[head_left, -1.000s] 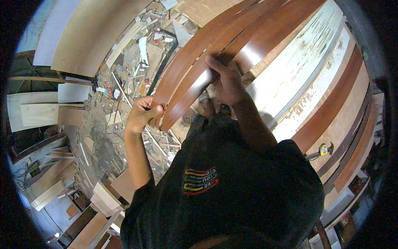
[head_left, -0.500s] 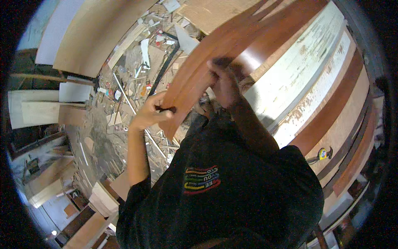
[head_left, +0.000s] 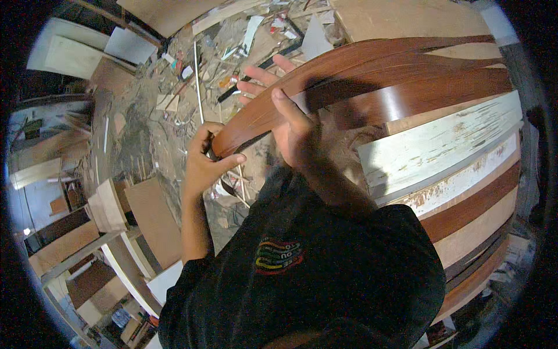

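Note:
A long, flexible strip of brown wood-grain veneer point(head_left: 349, 58) runs from near my chest to the far right, curving and splitting into tongues at its far end. My left hand point(head_left: 206, 154) pinches its near end, fingers curled over the tip and thumb along the lower edge. Farther along, my right hand point(head_left: 293, 125) cradles the strip from beneath. Its fingers reach out past the upper edge, and its thumb lies over the front face. Both hands touch the same strip. The shadow of my right hand falls across it.
At right lies a worn white board point(head_left: 447, 145) with brown streaks, among several brown and pale boards. Offcuts and scraps litter the dirt floor point(head_left: 174, 139), with a thin white rod point(head_left: 199, 81) among them. A plain wooden panel point(head_left: 412, 20) is at the back; panels point(head_left: 148, 221) stand at lower left.
The strip has swung clockwise and lies flatter across the view. My right hand has moved from its lower edge to around it, with fingers now showing beyond. My left hand keeps the near end.

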Motion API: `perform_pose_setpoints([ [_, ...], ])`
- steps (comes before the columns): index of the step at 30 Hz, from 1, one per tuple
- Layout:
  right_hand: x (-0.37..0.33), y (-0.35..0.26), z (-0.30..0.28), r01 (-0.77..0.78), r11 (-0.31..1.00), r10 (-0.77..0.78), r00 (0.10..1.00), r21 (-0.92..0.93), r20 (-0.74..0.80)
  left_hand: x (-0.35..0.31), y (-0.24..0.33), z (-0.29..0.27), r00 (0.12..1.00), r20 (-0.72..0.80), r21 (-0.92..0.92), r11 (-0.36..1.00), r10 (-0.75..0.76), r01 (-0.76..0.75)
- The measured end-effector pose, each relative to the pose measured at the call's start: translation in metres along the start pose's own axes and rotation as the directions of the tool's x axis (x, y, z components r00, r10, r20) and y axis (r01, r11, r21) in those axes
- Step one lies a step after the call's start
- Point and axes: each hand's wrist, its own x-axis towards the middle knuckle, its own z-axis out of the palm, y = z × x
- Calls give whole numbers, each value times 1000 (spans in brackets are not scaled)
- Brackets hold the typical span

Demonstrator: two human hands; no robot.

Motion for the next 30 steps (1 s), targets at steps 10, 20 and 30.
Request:
perform_pose_setpoints([
  [10,-28,7,14,-39,992,44,998,-122,40,-4,-17,-41,999,7,43,998,48,-48],
  [20,-30,13,16,113,959,-105,994,-259,42,19,22,-22,965,35,-10,966,260,-259],
  [30,-26,15,9,131,953,-114,990,-274,78,62,18,-70,973,-218,-146,983,74,-108],
])
